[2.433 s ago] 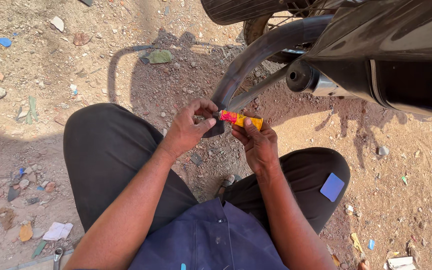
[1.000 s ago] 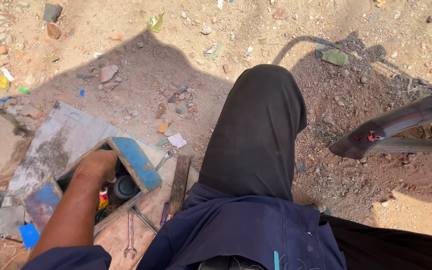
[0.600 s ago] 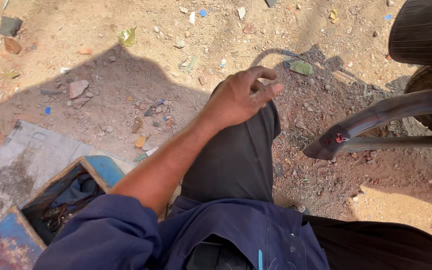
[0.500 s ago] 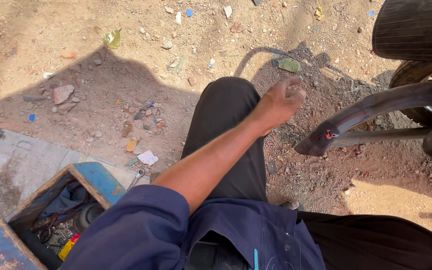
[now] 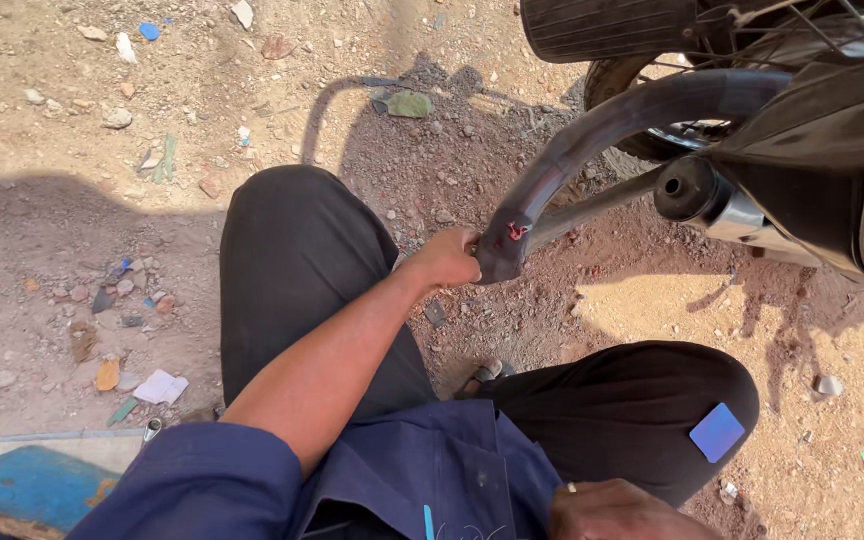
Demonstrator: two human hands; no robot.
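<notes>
Gripping black inner tube (image 5: 592, 130), left hand (image 5: 447, 262), right hand (image 5: 617, 512) at lap

Upper garment: dark navy blue work shirt (image 5: 422, 480), loose cloth, with a short light-blue mark near its lower front.
Sleeve: the left sleeve (image 5: 202, 490) is the same navy blue and ends above the elbow, leaving the forearm bare.
Trousers: black trousers (image 5: 302, 270) cover both legs.
Patch: a small blue square patch (image 5: 717, 432) lies on the right thigh.
Right hand (image 5: 617, 512): a thin pale ring on one finger.
Left hand (image 5: 447, 260): bare, no glove.
Foot: a sandal strap (image 5: 482, 377) shows between the legs.
</notes>
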